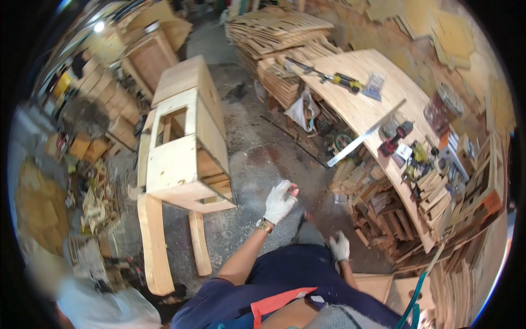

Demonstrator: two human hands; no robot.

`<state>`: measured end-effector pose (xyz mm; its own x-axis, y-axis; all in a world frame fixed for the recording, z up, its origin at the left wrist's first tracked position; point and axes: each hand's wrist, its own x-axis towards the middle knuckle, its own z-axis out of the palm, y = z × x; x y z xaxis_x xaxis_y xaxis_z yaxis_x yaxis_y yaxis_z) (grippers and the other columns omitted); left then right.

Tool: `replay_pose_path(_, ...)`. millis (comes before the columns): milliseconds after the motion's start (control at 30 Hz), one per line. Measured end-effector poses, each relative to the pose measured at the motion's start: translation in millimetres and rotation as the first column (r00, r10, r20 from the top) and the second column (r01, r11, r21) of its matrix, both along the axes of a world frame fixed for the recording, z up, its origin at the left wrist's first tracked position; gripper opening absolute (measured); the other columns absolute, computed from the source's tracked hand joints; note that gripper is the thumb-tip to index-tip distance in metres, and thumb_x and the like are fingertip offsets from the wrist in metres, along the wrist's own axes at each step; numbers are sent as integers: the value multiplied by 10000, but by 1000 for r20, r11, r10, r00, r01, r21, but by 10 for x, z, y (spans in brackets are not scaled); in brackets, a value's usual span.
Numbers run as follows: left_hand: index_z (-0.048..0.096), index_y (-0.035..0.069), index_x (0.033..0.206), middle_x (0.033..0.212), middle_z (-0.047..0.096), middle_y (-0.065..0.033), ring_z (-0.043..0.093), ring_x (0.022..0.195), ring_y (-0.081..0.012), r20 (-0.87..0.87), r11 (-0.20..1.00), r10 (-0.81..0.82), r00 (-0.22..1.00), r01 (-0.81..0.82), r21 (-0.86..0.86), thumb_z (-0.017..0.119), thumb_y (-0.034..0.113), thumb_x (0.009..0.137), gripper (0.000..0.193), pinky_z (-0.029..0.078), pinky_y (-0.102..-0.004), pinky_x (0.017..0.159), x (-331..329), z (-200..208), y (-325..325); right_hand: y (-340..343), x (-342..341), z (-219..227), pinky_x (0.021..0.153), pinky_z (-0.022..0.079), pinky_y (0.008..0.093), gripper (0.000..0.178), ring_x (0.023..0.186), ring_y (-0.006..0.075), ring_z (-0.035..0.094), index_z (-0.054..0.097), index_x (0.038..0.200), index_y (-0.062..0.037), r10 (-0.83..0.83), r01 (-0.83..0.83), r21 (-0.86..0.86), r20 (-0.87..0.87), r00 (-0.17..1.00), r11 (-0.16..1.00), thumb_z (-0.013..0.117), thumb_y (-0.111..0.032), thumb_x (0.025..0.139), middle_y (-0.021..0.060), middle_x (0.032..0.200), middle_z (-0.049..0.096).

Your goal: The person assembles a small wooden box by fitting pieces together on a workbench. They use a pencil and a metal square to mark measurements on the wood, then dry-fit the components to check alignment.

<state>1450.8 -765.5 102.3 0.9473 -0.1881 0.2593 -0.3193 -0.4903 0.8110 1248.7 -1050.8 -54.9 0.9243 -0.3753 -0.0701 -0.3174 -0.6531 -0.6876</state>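
Observation:
My left hand [281, 202], in a white knit glove with bare fingertips, is held out over the floor with its fingers loosely bent and nothing visible in it. A metal watch [265, 225] circles that wrist. Low beside my body hangs my right hand [339, 247], also gloved, fingers slightly apart and apparently holding nothing. Closest to the left hand is a pale wooden box-like frame [170, 175] with a square opening in its panel. Curved wooden legs [154, 241] extend from its near end. Neither hand touches it.
A workbench [350, 71] on the right carries a metal ruler [364, 137], a red cordless drill [395, 138], a yellow-black tool [345, 82] and a jar [441, 107]. Stacked wooden panels [279, 30] stand beyond. At lower left is another person in a light shirt [107, 304].

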Motion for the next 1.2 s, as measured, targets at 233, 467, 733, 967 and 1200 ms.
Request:
replay_pose_path(233,723,87,1171,1124,721,-140,688,1132,-358,-79,958,-25,997,47,282,724,286,1000,262,512,-458,1000,1291,-629,-138,-536,3173,336,878,578,525,470,1027,486,719,643,1382,-78,115,-124,80,108,987,989,698,-302,973,259,1093,752)
replay_pose_path(467,728,53,1203,1099,761,-163,749,977,-313,-436,940,330,837,-248,234,691,311,1027,314,572,-428,865,1866,-603,26,-1487,7110,283,720,592,497,476,784,404,748,585,1335,12,-15,-3,112,154,988,994,705,-311,1007,210,803,723)
replay_pose_path(733,673,-23,1351,1099,750,-146,709,963,-242,-444,859,493,748,-500,112,708,148,1026,369,565,-380,871,2447,-564,-259,-2351,9719,-403,581,603,417,143,684,236,701,601,1020,-6,-432,219,960,-126,893,172,572,-146,1010,142,834,684)
replay_pose_path(967,651,-30,1401,1075,760,-183,737,947,-303,-427,830,558,711,-480,286,711,176,1016,441,580,-420,862,2745,-596,-325,-2524,10230,-345,711,628,426,534,798,301,740,609,1203,19,-337,284,402,67,939,871,784,-381,897,180,901,703)
replay_pose_path(1200,670,4,1355,1084,766,-205,769,946,-363,-454,825,560,692,-422,375,742,220,994,427,597,-447,811,3005,-514,-490,-1673,10016,466,1023,570,537,897,1288,472,614,588,1395,-12,0,-71,-357,-195,981,931,886,-568,757,290,1472,528)
